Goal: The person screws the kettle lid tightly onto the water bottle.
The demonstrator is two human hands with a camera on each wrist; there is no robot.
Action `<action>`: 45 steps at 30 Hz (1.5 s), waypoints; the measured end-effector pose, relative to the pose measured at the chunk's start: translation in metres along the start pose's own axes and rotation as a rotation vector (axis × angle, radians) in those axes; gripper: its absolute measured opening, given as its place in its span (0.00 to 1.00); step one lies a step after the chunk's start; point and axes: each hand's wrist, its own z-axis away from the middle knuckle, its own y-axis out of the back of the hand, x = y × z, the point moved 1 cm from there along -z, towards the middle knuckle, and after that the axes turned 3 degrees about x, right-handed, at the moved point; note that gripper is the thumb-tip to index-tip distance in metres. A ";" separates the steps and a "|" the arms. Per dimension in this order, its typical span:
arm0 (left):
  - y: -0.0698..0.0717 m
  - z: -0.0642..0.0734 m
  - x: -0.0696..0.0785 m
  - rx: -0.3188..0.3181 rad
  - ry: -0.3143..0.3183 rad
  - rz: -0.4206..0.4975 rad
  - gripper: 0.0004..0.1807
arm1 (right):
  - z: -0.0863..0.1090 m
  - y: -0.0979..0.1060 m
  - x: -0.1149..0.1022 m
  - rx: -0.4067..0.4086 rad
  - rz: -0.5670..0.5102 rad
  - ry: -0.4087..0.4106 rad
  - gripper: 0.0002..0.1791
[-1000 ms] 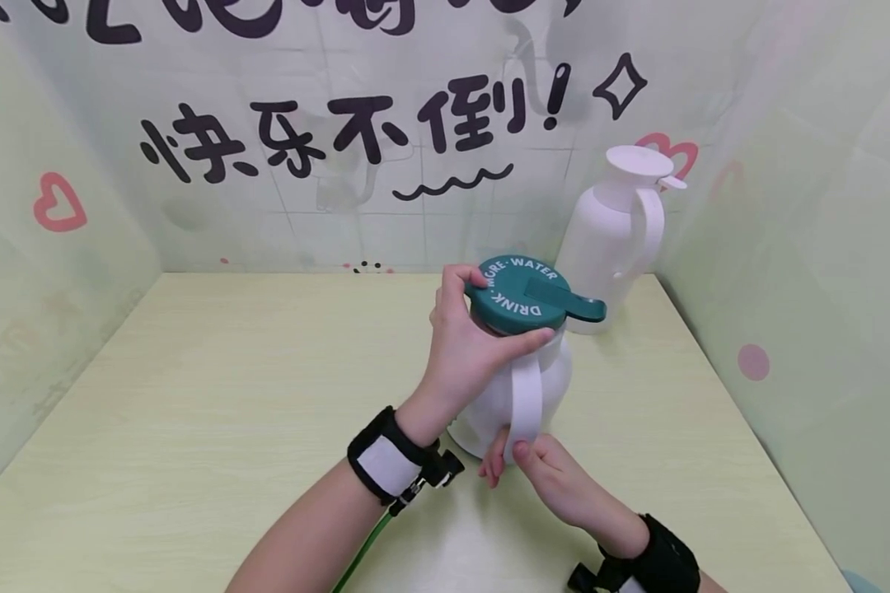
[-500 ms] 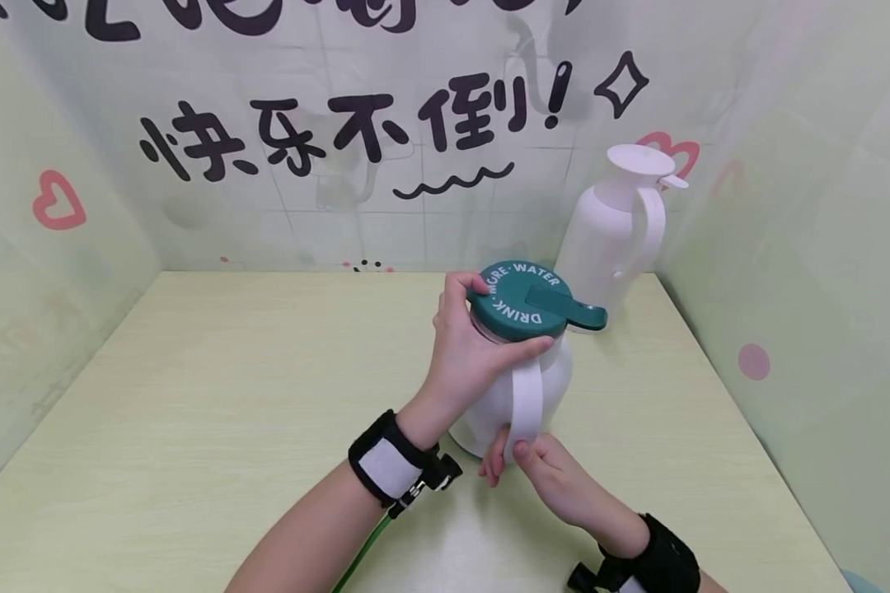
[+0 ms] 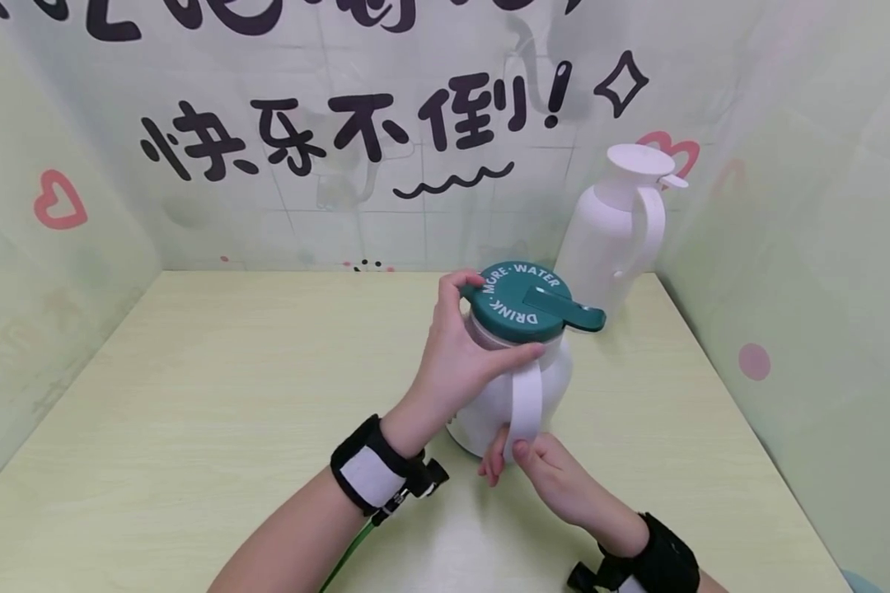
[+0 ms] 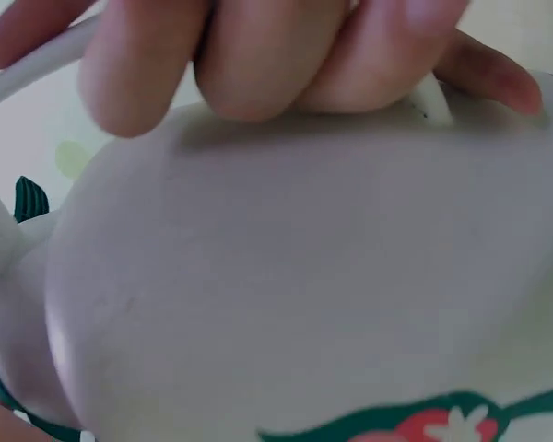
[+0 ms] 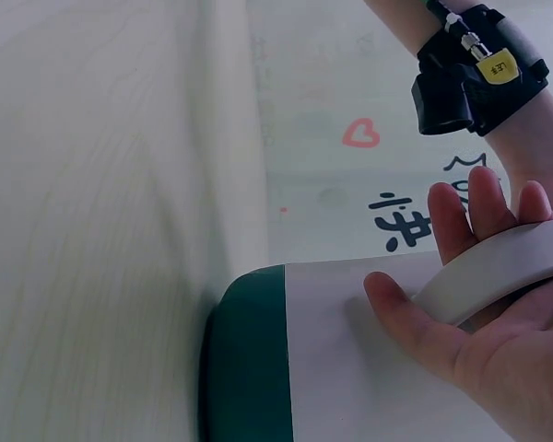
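Note:
A white jug (image 3: 556, 375) with a dark green lid (image 3: 515, 305) lettered "DRINK MORE WATER" stands right of centre on the table. My left hand (image 3: 445, 354) grips the lid's left side, fingers at the tab and thumb across the neck below. Some fingertips are hidden behind the lid. Lower down, my right hand (image 3: 552, 473) holds the bottom of the white handle (image 3: 525, 399); in the right wrist view its fingers go through the handle loop (image 5: 507, 262). The left wrist view shows the jug's pale body (image 4: 304, 258) close up, with a flower print below.
Behind the jug, at the back right, a taller white flask (image 3: 604, 222) with a flared top stands near the back wall. Printed cloth walls enclose the pale wooden table (image 3: 230, 395) at the back and sides. A green cable (image 3: 348, 552) runs from the left wristband.
The lid came down slightly on the jug, then held about level. My left hand has shifted a little left, and its thumb now lies lower on the neck. My right hand stays put.

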 end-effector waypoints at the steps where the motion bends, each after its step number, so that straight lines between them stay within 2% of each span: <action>1: 0.003 0.000 0.002 -0.005 0.016 -0.011 0.48 | 0.000 0.000 0.000 0.000 0.001 -0.002 0.25; 4: 0.015 -0.003 0.009 -0.013 0.037 -0.083 0.53 | 0.000 0.000 -0.001 0.005 0.005 -0.009 0.24; 6: 0.022 -0.006 0.016 -0.024 0.044 -0.164 0.53 | 0.000 0.000 -0.001 0.006 0.004 -0.010 0.24; 8: 0.029 -0.011 0.023 -0.051 0.026 -0.250 0.53 | 0.000 0.001 -0.001 0.007 0.001 -0.015 0.24; 12: 0.037 -0.022 0.038 -0.149 -0.016 -0.413 0.48 | 0.001 0.001 0.000 0.005 0.001 -0.027 0.23; 17: 0.037 -0.036 0.056 -0.306 -0.071 -0.565 0.45 | 0.001 0.001 0.001 0.002 0.010 -0.021 0.23; 25: 0.033 -0.060 0.088 -0.573 -0.098 -0.776 0.41 | 0.001 0.002 0.002 -0.006 0.010 -0.012 0.23; 32: 0.021 -0.079 0.111 -0.761 -0.061 -0.920 0.40 | 0.001 0.002 0.001 -0.011 0.006 -0.009 0.23; 38: 0.010 -0.091 0.127 -0.857 -0.006 -1.053 0.44 | 0.000 0.002 0.001 -0.020 -0.003 -0.010 0.23; 45: -0.004 -0.090 0.136 -0.897 0.047 -1.163 0.43 | -0.001 0.003 0.001 -0.023 -0.002 0.001 0.23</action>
